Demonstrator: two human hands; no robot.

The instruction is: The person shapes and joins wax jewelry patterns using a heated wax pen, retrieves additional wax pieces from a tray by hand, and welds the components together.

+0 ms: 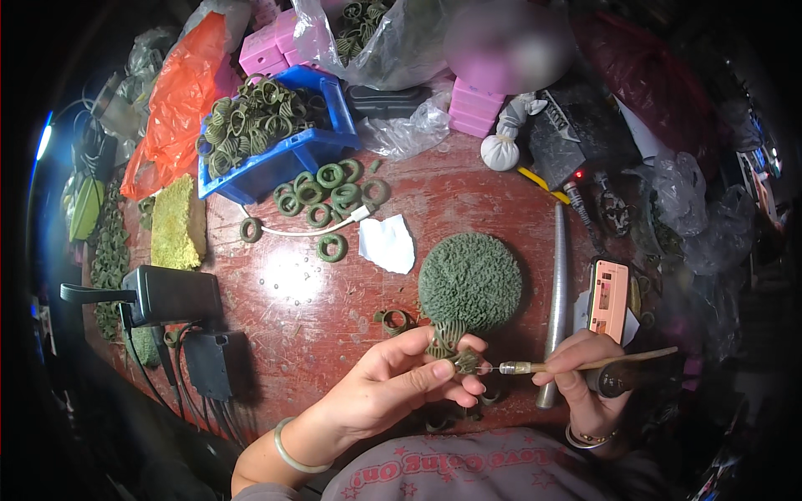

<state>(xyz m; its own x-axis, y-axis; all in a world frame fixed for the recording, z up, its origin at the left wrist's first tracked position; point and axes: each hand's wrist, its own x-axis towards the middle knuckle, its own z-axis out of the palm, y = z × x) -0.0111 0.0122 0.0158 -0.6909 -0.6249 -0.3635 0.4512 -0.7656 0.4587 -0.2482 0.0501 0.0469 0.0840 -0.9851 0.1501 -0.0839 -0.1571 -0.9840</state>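
My left hand [393, 384] grips a small cluster of dark olive ribbed rings [447, 338] between thumb and fingers. My right hand [585, 388] holds a slim wooden-handled tool [643, 355] with a metal collar and a fine needle tip, which meets the rings from the right. Just beyond them sits a round, rough green pad [470, 280]. A loose ring [395, 321] lies left of the pad. A tapered metal rod [558, 250] lies upright in the picture, running behind my right hand.
A blue bin [330, 108] full of rings, scattered green rings [330, 246], white paper [386, 244] and a yellow sponge [174, 225] lie ahead. Black boxes with cables [213, 367] are at left; a pink device [607, 288], plastic bags [702, 225] and a white pouch [499, 150] are at right.
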